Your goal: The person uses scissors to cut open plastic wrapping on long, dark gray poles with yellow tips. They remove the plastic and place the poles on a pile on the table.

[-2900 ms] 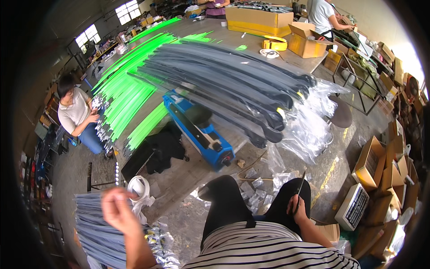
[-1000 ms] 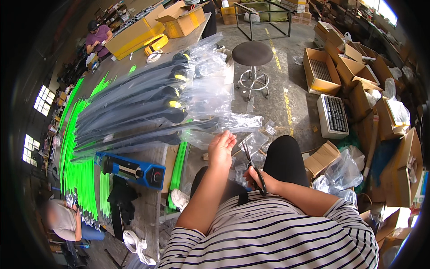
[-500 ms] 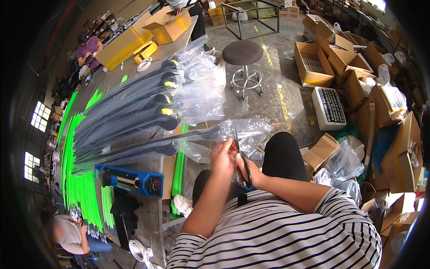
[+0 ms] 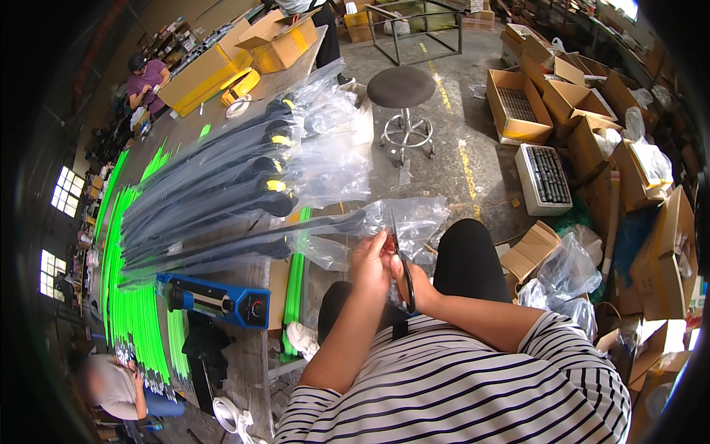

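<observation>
My left hand (image 4: pixel 369 265) is closed with its fingertips pinched at the open end of a clear plastic bag (image 4: pixel 418 216). That bag stretches left onto the table and has a long dark item inside. In my right hand (image 4: pixel 420 287) are black-handled scissors (image 4: pixel 408 275), blades pointing up and away from me, beside the left fingertips and against the plastic. Whether the blades are parted cannot be made out. Several more bagged long dark pieces with yellow tags (image 4: pixel 275 185) lie side by side on the table, just left of my hands.
A blue bag sealer (image 4: pixel 214 300) sits near the table edge, beside bundles of bright green rods (image 4: pixel 129 296). Beyond my knees stands a round stool (image 4: pixel 401 88). Open cardboard boxes (image 4: pixel 515 107) and loose plastic (image 4: pixel 563 268) crowd the right. A seated person (image 4: pixel 122 388) is at lower left.
The scissors and my right hand have shifted very slightly, the blade tips a little toward me. My left hand keeps its pinch at the bag's end.
</observation>
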Motion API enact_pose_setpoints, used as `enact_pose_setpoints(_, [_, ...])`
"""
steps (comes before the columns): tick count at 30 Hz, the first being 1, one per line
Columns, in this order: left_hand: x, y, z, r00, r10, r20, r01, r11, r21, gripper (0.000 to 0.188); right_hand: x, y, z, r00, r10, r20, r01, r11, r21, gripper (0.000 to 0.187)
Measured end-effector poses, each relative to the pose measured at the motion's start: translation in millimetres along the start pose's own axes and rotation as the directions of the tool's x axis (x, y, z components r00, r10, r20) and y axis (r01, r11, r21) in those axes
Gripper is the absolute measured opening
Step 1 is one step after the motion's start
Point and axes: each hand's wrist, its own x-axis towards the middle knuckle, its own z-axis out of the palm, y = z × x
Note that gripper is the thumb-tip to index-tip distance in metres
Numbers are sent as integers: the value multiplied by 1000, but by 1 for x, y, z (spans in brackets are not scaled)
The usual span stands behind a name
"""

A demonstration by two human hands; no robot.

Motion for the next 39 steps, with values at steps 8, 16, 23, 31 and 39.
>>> enact_pose_setpoints(8, [-2, 1, 1, 1000, -8, 10, 8, 1000, -21, 7, -5, -7, 2, 996, -26, -79, 28, 999, 19, 59])
enact_pose_setpoints(16, [-3, 1, 2, 1000, 12, 11, -11, 999, -47, 9, -7, -6, 4, 995, 68, -77, -62, 995, 80, 54])
enact_pose_setpoints(23, [-4, -2, 0, 1000, -9, 28, 11, 999, -53, 9, 1, -1, 0, 997, 23, -73, -24, 1000, -16, 60])
enact_pose_setpoints(31, [0, -5, -7, 997, -9, 72, 13, 998, -57, 8, 6, -12, -6, 993, 99, -58, -97, 995, 26, 60])
enact_pose_setpoints(39, [1, -5, -9, 997, -21, 71, 27, 997, -73, 8, 9, -3, -2, 996, 11, -84, -6, 998, 55, 56])
